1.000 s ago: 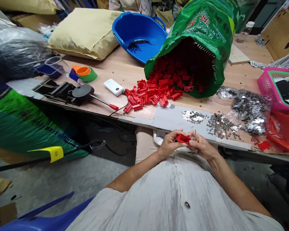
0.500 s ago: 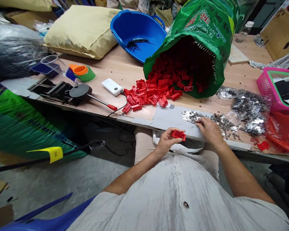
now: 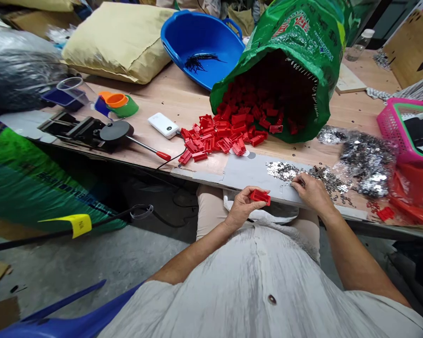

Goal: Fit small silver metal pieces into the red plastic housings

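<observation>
left hand (image 3: 240, 207) grip holding red part (image 3: 260, 197) just off gray sheet's (image 3: 245, 174) near edge, right hand (image 3: 313, 191) over sheet by metal pieces (image 3: 282, 171), can't tell whether its grip is closed, red pile (image 3: 220, 135) beyond sheet

The way is open over the gray sheet (image 3: 245, 176), from the left hand (image 3: 242, 208) up to the red blocks (image 3: 207, 141). Behind, the big green bag (image 3: 303, 40) blocks it. Shiny bits (image 3: 282, 171) lie by the right hand (image 3: 313, 191), with a clear bag (image 3: 368, 162) and pink basket (image 3: 387, 124) farther right. At far left, a red handle (image 3: 163, 156) sticks out.
</observation>
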A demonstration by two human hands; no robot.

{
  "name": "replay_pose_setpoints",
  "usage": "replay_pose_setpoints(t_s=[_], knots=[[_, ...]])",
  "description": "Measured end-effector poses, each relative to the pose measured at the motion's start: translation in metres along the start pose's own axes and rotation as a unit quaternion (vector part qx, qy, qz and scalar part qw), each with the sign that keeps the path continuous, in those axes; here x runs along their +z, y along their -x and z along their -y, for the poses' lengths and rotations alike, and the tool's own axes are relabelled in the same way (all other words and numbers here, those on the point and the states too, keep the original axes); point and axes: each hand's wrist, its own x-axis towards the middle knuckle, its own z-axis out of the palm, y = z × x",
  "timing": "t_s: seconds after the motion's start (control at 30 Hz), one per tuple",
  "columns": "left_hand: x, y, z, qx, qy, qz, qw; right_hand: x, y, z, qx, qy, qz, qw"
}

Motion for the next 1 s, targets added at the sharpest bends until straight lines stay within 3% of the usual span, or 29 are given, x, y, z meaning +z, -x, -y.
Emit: replay_pose_setpoints(t_s=[0.3, 0.53, 0.8, 0.9, 1.0], knots=[[-0.001, 0.001, 0.003, 0.002, -0.008, 0.003, 1.000, -0.007, 0.009, -0.008, -0.034, 0.022, 0.028, 0.999], [0.000, 0.001, 0.004, 0.002, 0.000, 0.003, 1.000, -0.009, 0.008, -0.010, -0.013, 0.033, 0.011, 0.999], [0.003, 0.001, 0.003, -0.012, 0.011, -0.009, 1.000, -0.007, 0.007, -0.005, -0.007, 0.074, 0.040, 0.996], [0.004, 0.002, 0.002, 0.009, -0.035, -0.019, 0.999, -0.009, 0.007, -0.003, 0.003, 0.069, 0.040, 0.997], [0.004, 0.002, -0.001, 0.077, -0.133, -0.045, 0.987, -0.011, 0.010, -0.001, 0.017, 0.014, 0.028, 0.999]])
